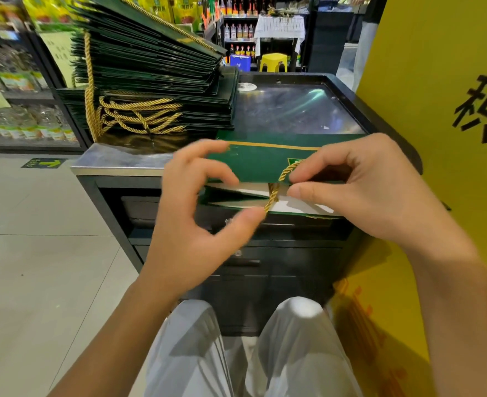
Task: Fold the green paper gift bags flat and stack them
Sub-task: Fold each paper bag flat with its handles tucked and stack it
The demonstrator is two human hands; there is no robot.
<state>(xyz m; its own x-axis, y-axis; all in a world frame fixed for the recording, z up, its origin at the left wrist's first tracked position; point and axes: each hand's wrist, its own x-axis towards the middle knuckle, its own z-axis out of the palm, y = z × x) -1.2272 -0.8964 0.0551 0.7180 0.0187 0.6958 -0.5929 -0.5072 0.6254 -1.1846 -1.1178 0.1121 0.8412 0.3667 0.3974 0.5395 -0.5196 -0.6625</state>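
Note:
A green paper gift bag with a gold stripe lies at the front edge of the black counter, its mouth slightly open toward me and showing white inside. My left hand pinches the bag's near left rim, and its thumb touches the gold rope handle. My right hand pinches the same rope handle at the bag's mouth. A tall stack of flat green bags with gold rope handles sits on the counter's far left, its upper bags fanned and tilted.
The counter has a glossy dark top and drawers under the front edge. A yellow panel stands close on the right. Shop shelves line the left, over a tiled floor. A yellow stool stands behind. My knees are below.

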